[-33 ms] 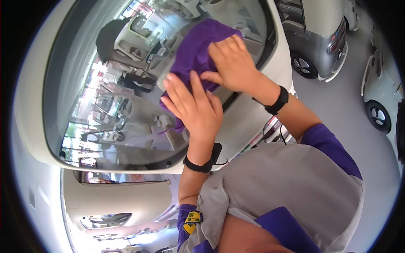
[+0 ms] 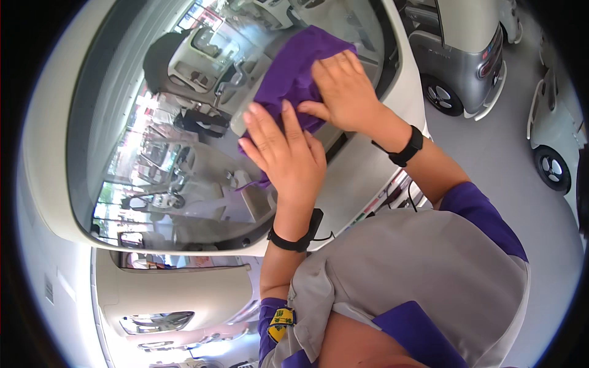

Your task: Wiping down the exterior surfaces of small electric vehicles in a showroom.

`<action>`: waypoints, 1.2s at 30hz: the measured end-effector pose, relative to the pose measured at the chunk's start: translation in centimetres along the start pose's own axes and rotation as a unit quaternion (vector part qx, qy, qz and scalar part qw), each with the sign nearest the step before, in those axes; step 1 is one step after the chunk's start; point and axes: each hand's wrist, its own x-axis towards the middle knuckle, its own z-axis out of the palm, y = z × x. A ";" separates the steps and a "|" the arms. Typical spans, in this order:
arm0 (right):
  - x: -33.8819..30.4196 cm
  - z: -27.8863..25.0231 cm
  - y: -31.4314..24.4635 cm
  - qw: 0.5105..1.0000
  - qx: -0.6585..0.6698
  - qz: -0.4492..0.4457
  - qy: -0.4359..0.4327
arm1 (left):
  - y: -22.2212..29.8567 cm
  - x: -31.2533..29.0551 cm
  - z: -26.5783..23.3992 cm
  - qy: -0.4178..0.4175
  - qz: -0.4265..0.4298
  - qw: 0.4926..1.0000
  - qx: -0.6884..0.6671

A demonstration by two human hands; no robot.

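Note:
A crumpled purple cloth (image 2: 288, 70) lies against the wide curved windshield (image 2: 202, 178) of a pale vehicle. My left hand (image 2: 288, 150) rests on the cloth's lower part, fingers stretched out and spread. On its right edge lies my right hand (image 2: 350, 95), open, with fingers extended and thumb pointing toward the left hand. Both palms face the glass. A thin strip of cloth trails out below the left fingers. What lies under the two palms is hidden. Each wrist wears a black band.
Cream bodywork (image 2: 362, 165) frames the glass. Another small vehicle with a black wheel (image 2: 440, 95) stands to the right, and a pale one (image 2: 552, 132) farther right. Below left is another cream vehicle (image 2: 178, 288). Grey floor (image 2: 485, 159) lies between the vehicles. Reflections cover the windshield.
Both hands have shifted slightly to the right with the cloth. Less of the cloth shows beside and below the left fingers.

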 end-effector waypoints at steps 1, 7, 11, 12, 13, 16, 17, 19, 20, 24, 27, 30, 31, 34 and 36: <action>-0.6 -0.4 1.7 1.000 0.001 0.001 0.011 | 1.2 0.8 0.7 -0.007 0.009 1.000 0.018; -2.0 -3.6 6.4 0.987 0.105 0.121 -0.004 | 6.8 3.5 7.0 0.083 0.081 0.984 0.138; -3.3 -3.0 7.4 0.977 0.137 0.158 0.032 | 8.0 2.6 9.7 0.080 0.137 0.982 0.103; -3.5 -2.8 8.2 0.979 0.139 0.147 0.041 | 8.1 2.6 9.8 0.081 0.141 0.981 0.109; -3.8 -2.5 8.9 0.977 0.149 0.146 0.036 | 8.1 2.6 9.7 0.065 0.156 0.978 0.122; -3.8 -1.4 10.5 0.980 0.143 0.132 0.043 | 7.7 3.5 8.9 0.051 0.173 0.971 0.159; -3.2 -1.1 11.0 0.983 0.133 0.119 0.052 | 7.4 4.1 8.7 0.052 0.174 0.968 0.174; -1.2 -0.7 12.0 0.984 0.130 0.101 0.061 | 6.8 6.4 8.0 0.062 0.166 0.962 0.205; 0.6 -0.8 12.9 0.987 0.124 0.070 0.076 | 6.9 8.3 7.1 0.039 0.111 0.971 0.207; 6.2 -0.8 13.1 0.984 0.103 0.064 0.131 | 6.9 14.3 5.0 0.090 0.057 0.965 0.241; 5.2 -0.7 11.9 0.984 0.101 0.079 0.123 | 6.7 13.6 5.5 0.030 0.102 0.939 0.326; -1.3 1.1 11.3 0.989 0.105 0.056 0.083 | 6.0 8.0 6.9 -0.047 0.194 0.940 0.277; -3.9 1.8 11.0 0.989 0.125 0.051 0.064 | 5.5 5.8 7.3 -0.060 0.217 0.940 0.257; -5.5 1.3 10.2 0.987 0.148 0.041 0.037 | 4.4 4.1 6.7 -0.091 0.260 0.933 0.233; -3.5 0.1 10.4 0.985 0.168 0.014 0.046 | 3.7 5.7 5.1 -0.119 0.283 0.926 0.220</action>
